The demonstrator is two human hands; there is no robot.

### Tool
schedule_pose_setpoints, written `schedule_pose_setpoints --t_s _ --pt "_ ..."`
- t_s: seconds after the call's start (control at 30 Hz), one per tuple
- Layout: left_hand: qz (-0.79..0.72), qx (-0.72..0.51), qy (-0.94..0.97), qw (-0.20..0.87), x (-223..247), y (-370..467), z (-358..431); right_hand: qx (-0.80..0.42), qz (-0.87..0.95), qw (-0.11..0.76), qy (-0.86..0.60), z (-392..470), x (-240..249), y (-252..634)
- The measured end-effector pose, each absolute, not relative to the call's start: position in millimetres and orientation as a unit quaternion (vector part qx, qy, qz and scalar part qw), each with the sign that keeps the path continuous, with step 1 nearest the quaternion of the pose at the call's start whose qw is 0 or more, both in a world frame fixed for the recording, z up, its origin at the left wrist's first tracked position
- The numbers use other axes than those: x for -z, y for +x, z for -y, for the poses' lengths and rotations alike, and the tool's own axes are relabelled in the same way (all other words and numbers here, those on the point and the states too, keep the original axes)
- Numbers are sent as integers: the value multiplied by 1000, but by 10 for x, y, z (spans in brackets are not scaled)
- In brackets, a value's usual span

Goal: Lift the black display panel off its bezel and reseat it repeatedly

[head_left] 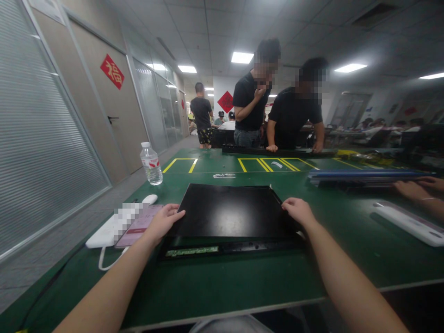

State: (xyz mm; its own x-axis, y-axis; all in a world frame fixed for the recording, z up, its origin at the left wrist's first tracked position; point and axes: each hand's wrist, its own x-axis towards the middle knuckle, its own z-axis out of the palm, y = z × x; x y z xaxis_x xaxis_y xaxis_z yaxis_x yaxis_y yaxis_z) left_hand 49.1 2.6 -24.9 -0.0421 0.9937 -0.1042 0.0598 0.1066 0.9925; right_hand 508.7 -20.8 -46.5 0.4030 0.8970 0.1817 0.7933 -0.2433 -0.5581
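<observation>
A flat black panel [229,210] with a glossy sheen lies in front of me, slightly raised at its near edge. My left hand [168,219] holds its left edge, thumb on top and fingers at the side. At the right edge, my right hand [300,212] is closed with fingertips pinching the panel's border. Beneath the panel, a black frame [243,249] shows along the near side, with a strip of green circuit board [192,251] at its left. The panel hides the rest of that frame.
The green table [222,286] carries a water bottle [151,164], a phone [138,226], a white device with a cable [104,236] and a white mouse [150,199] at left. At right are a white case [409,222] and another person's hands [412,189] on a bluish bar [364,175]. Two people stand opposite.
</observation>
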Motion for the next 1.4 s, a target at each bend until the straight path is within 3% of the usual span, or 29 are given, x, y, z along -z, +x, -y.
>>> schedule_pose_setpoints --t_s 1.4 --pt "-550 -466 482 499 287 492 -35 -107 527 303 -787 187 476 5120"
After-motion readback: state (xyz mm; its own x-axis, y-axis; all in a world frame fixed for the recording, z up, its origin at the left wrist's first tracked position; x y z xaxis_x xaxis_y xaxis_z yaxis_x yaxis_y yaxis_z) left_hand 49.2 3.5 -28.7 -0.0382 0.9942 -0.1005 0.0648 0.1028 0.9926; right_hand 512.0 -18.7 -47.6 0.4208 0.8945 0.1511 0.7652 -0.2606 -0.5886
